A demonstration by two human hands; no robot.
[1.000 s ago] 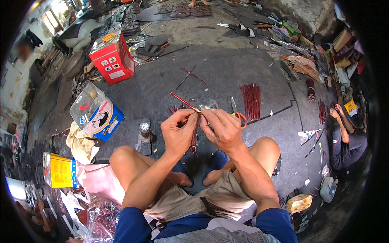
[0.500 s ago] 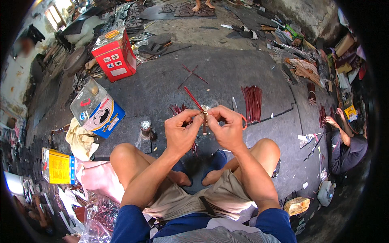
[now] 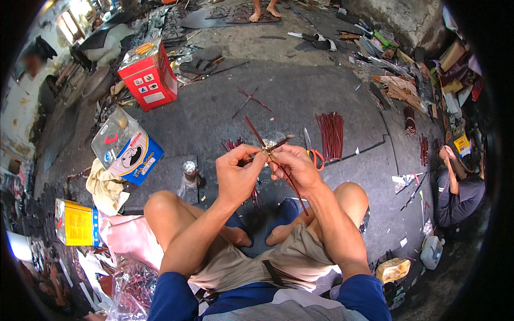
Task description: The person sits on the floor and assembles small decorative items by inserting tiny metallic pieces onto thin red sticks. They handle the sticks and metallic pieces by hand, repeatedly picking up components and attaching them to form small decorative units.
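Between my two hands, over my lap, thin dark red strips (image 3: pixel 251 127) cross each other. My left hand (image 3: pixel 235 174) pinches them near the crossing with thumb and forefinger. My right hand (image 3: pixel 297 167) is closed on them just beside it, fingers curled. One strip end points up and left, another juts right above my right fingers, and a long tail hangs below that hand toward my knee. Just right of my right hand lie scissors (image 3: pixel 317 159) with orange handles. Behind my left hand is a loose bunch of red strips (image 3: pixel 231 144), partly hidden.
A crossed pair of strips (image 3: pixel 251 101) and a strip bundle (image 3: pixel 330 136) lie ahead on the dark mat. Leftward stand a red box (image 3: pixel 152 85), a blue-white tin (image 3: pixel 142 160), a jar (image 3: pixel 190 170) and a yellow tin (image 3: pixel 77 222). A co-worker (image 3: pixel 460 192) sits at right.
The strips in my hands have spread into a cross, with one tail now hanging below my right hand. My right fingers have curled in, and more of the scissors shows.
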